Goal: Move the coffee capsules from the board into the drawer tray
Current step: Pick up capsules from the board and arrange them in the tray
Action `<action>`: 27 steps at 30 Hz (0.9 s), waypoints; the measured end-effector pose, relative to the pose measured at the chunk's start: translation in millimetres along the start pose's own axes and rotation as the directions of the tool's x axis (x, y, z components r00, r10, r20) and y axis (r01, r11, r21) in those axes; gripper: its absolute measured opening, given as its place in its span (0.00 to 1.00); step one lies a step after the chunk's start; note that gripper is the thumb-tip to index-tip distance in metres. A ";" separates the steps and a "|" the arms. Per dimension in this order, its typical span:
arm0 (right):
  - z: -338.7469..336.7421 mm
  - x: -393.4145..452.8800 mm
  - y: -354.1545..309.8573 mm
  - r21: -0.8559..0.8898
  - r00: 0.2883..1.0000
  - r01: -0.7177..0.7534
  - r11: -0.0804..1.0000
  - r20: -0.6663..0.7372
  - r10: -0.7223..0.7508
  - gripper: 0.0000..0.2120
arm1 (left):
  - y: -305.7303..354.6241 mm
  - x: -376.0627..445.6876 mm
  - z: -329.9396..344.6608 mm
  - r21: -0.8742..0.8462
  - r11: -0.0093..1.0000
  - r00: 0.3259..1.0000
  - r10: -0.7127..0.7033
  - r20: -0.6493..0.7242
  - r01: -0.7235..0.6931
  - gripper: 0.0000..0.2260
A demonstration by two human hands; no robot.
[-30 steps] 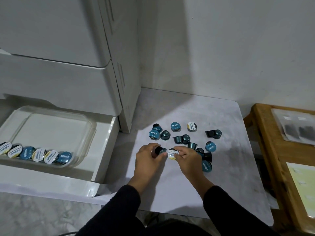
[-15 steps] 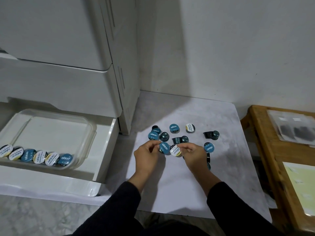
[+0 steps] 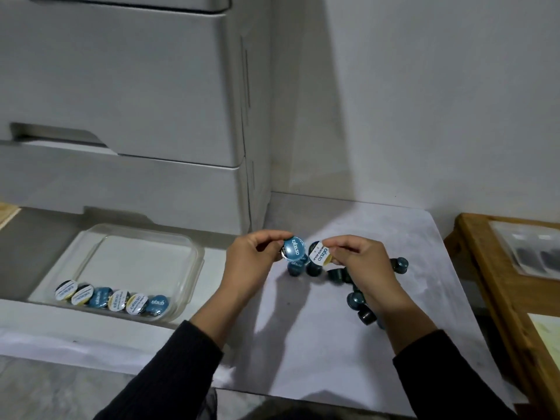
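A white drawer unit (image 3: 127, 95) fills the far left, its lowest drawer (image 3: 75, 334) pulled open toward the viewer. Inside sits a clear plastic tray (image 3: 142, 237) with six coffee capsules (image 3: 112, 297) lined along its near edge. To the right lies the pale board (image 3: 303, 353), where a scatter of dark teal capsules (image 3: 357, 298) waits, well apart from the tray.

Above the board, a person's left hand (image 3: 251, 265) pinches a blue-lidded capsule (image 3: 293, 249) by its rim, and the right hand (image 3: 360, 265) pinches a white-and-yellow-lidded capsule (image 3: 318, 255) the same way, the two nearly touching.

The risk lies in those light fingertip holds: a capsule could slip on the carry leftward and drop between board and drawer. A sleeve dragging low could also knock the loose capsules off the board's near or right edge.
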State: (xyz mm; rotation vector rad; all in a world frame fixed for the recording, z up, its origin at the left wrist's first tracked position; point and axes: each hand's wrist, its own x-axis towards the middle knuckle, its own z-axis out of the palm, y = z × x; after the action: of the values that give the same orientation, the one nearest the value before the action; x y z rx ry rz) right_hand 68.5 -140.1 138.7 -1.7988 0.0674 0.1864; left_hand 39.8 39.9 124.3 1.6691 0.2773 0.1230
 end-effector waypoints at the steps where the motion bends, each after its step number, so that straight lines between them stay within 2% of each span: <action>1: 8.0 -2.6 -5.2 0.005 1.000 0.005 1.000 0.018 -0.005 0.11 | 2.8 -1.4 -12.4 0.019 1.000 1.000 0.011 0.006 -0.012 0.14; 10: 126.6 -29.6 -41.9 0.029 0.976 0.032 0.999 0.216 -0.037 0.11 | 1.0 4.4 -169.0 0.125 0.991 0.990 0.031 0.140 -0.048 0.14; 14: 204.5 -29.6 -46.2 -0.042 0.965 0.014 0.999 0.264 -0.003 0.11 | -21.8 24.6 -260.2 0.228 0.973 0.987 -0.019 0.162 -0.019 0.11; 18: 279.9 -20.9 -43.5 -0.133 0.953 -0.012 0.991 0.299 0.052 0.15 | -54.8 53.6 -338.0 0.402 0.915 0.971 -0.080 0.224 -0.018 0.11; 22: 331.1 -10.8 -37.0 -0.228 0.950 -0.090 0.969 0.271 0.152 0.11 | -78.1 79.5 -375.2 0.511 0.858 0.924 -0.166 0.345 -0.037 0.15; 27: 365.2 -0.1 -27.7 -0.264 0.947 -0.164 0.951 0.228 0.227 0.12 | -90.5 101.2 -387.8 0.651 0.737 0.879 -0.176 0.444 -0.181 0.10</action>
State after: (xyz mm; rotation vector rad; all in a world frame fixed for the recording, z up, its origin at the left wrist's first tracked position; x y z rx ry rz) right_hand 39.4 220.9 83.7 -1.9950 0.0411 0.5918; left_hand 33.4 447.5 72.8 2.3670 -0.0878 -0.4558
